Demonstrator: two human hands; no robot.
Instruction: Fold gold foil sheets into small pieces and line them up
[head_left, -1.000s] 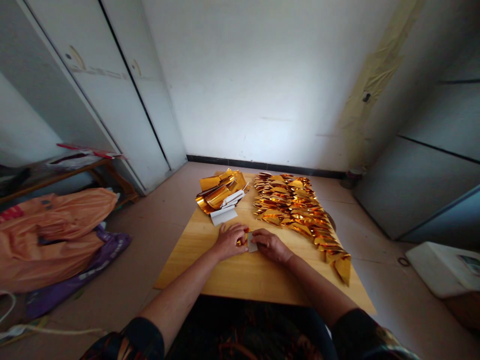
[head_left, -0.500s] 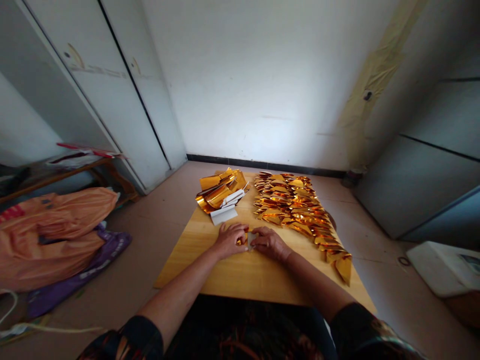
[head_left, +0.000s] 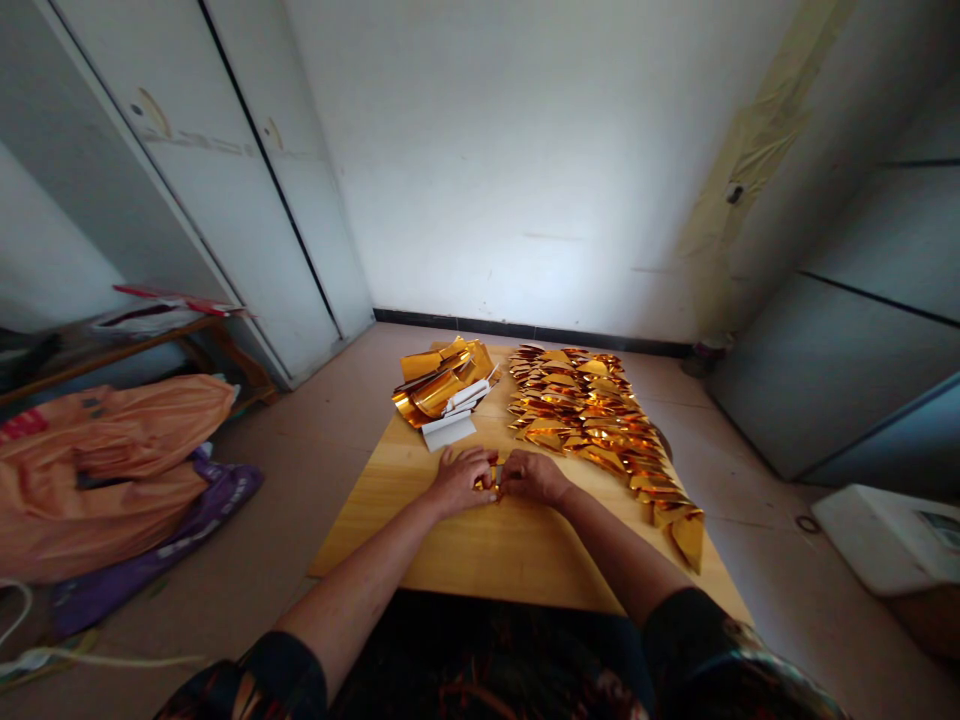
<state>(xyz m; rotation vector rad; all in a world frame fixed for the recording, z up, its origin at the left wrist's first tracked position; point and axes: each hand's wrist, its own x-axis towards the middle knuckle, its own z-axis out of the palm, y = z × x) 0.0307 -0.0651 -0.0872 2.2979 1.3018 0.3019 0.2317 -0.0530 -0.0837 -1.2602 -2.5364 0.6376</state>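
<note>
Left hand [head_left: 461, 484] and right hand [head_left: 535, 477] meet over gold paper [head_left: 497, 492]
Both pinch it, its shape hard to see. Beyond on the table [head_left: 427, 550]: loose sheets [head_left: 446, 388], and folded pieces [head_left: 589, 400] in rows.

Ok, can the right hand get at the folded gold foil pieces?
Likely yes: the folded gold foil pieces lie beyond the right hand, only tabletop between, though it's holding a foil sheet.
</note>
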